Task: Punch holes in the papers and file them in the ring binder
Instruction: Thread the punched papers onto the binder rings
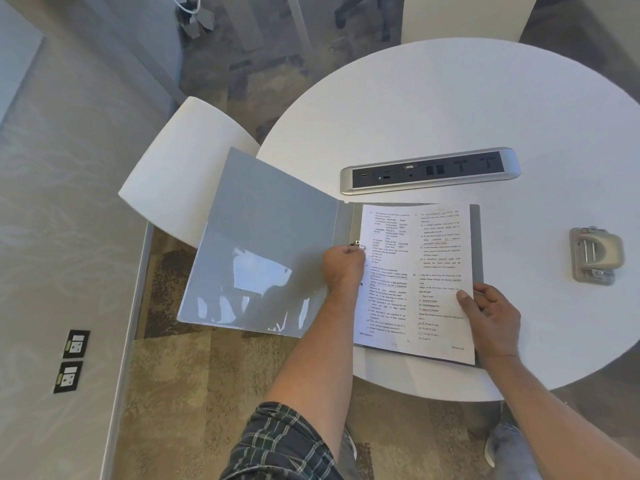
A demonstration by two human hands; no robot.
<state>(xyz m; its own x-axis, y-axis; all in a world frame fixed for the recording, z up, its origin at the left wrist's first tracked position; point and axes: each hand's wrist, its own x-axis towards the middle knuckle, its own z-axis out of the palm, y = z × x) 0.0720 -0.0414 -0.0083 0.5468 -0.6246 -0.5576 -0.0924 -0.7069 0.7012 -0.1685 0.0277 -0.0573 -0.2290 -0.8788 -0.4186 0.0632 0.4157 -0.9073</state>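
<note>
A grey ring binder (266,244) lies open at the near left edge of the round white table (450,109), its front cover hanging out past the rim. Printed papers (415,271) rest on the binder's right half. My left hand (343,268) is closed at the ring mechanism (358,244) on the spine, fingers pinched on the upper ring. My right hand (491,317) presses the papers' lower right corner, thumb on top of the sheet. A metal hole punch (594,256) sits alone to the right of the binder.
A silver power and socket strip (429,170) lies on the table just beyond the binder. A white chair (183,168) stands to the left, under the binder's cover. A grey wall with two sockets (71,358) runs along the left.
</note>
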